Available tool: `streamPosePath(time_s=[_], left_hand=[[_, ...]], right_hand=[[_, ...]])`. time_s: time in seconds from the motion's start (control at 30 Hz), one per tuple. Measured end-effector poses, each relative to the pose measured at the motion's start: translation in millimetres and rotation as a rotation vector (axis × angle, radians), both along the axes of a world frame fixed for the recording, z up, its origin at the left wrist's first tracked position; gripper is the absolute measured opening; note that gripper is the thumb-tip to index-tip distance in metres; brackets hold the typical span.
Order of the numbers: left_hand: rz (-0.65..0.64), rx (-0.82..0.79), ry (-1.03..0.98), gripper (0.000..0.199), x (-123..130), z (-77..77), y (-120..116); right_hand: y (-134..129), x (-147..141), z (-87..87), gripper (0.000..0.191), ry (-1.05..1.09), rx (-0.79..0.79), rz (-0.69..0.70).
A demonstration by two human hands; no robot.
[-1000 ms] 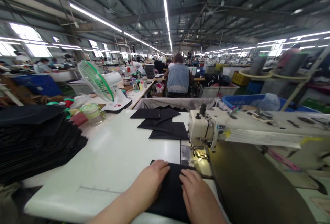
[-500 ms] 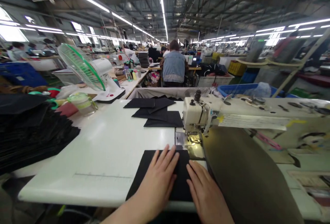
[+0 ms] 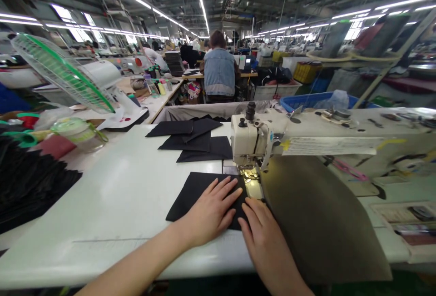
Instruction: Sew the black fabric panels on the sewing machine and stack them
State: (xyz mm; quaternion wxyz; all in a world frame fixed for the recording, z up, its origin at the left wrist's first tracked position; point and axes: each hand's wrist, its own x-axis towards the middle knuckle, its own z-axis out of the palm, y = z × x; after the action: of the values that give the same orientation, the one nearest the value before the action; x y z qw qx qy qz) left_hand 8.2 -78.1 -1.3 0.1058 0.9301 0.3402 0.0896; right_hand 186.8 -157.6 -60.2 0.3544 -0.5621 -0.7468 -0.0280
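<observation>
A black fabric piece (image 3: 190,196) lies flat on the pale sewing table, its far right corner at the needle area of the sewing machine (image 3: 250,137). My left hand (image 3: 214,207) rests flat on it with fingers stretched towards the needle plate (image 3: 254,189). At the fabric's right edge my right hand (image 3: 262,228) lies with its fingers extended, the fingertips touching the cloth. Neither hand grips anything. Beyond the fabric, several similar black pieces (image 3: 204,148) lie overlapped left of the machine head.
A large dark olive panel (image 3: 316,223) covers the table right of my hands. At the left lie a stack of black fabric (image 3: 30,178), a lidded jar (image 3: 80,134) and a fan (image 3: 68,75). A person in a denim vest (image 3: 220,73) sits ahead, near a blue basket (image 3: 306,100).
Both hands and the black piece have moved forward, bringing the fabric's far right corner up to the needle area. The camera view has shifted slightly.
</observation>
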Motion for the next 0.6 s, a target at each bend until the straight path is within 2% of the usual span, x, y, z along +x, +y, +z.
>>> streamPosePath(time_s=[0.23,0.6], left_hand=[[-0.004,-0.027,0.023,0.053,3.4,3.1,4.1],[-0.005,-0.008,0.018,0.054,1.9,0.5,4.9]], right_hand=[[1.2,-1.3,-3.0,0.033,0.001,0.032,-0.038],[0.8,1.4,-0.7,0.034,-0.066,0.040,-0.021]])
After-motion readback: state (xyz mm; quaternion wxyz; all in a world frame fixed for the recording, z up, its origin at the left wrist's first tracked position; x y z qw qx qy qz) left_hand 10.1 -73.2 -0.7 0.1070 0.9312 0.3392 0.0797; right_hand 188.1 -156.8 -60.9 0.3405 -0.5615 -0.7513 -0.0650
